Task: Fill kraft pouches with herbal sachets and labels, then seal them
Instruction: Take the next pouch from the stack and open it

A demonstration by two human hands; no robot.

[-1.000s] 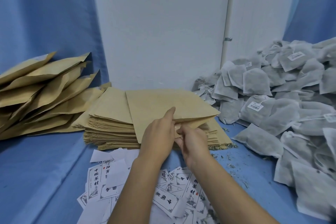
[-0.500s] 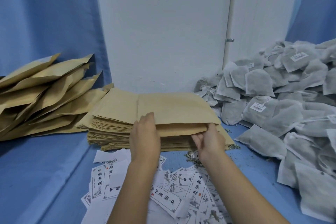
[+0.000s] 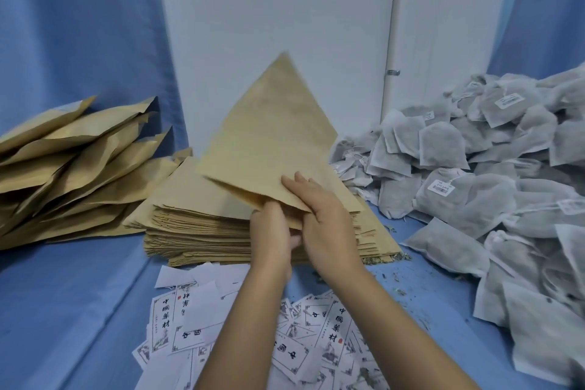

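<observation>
A single flat kraft pouch (image 3: 272,142) is lifted and tilted, one corner pointing up, above the stack of empty kraft pouches (image 3: 202,225). My left hand (image 3: 273,231) pinches its near lower corner from below. My right hand (image 3: 323,209) holds the same corner, fingers laid over the pouch's face. White printed labels (image 3: 190,320) lie scattered on the blue table in front of the stack. A heap of grey herbal sachets (image 3: 468,174) fills the right side.
Filled kraft pouches (image 3: 63,161) are piled at the left against the blue curtain. A white wall panel (image 3: 278,9) stands behind the stack. Herb crumbs (image 3: 399,282) dot the blue table (image 3: 69,310) near the sachets.
The top pouch has come off the stack and swung up on its corner. Both hands have drawn together at its near corner, after being spread along the stack's front edge.
</observation>
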